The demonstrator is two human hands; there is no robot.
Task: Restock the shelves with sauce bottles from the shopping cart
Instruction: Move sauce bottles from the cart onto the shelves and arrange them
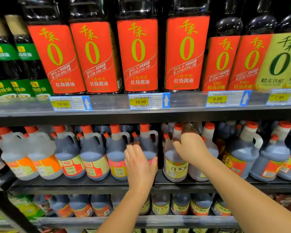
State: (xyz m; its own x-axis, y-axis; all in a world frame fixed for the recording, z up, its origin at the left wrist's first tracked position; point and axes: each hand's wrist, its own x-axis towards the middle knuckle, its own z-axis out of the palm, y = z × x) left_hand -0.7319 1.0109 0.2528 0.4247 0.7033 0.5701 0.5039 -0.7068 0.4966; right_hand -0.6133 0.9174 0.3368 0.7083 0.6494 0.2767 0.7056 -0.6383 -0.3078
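On the middle shelf stands a row of dark sauce jugs with orange caps and handles. My left hand lies flat against the front of a jug with a pink label, fingers straight and thumb at its right side. My right hand reaches further in. Its fingers curl over the handle area of a jug with a yellow label, just right of that jug's neck. The fingertips are in shadow. The shopping cart is out of view.
The top shelf holds tall dark bottles with red labels above price tags. Close-packed jugs stand left and right of my hands. Smaller jugs fill the shelf below.
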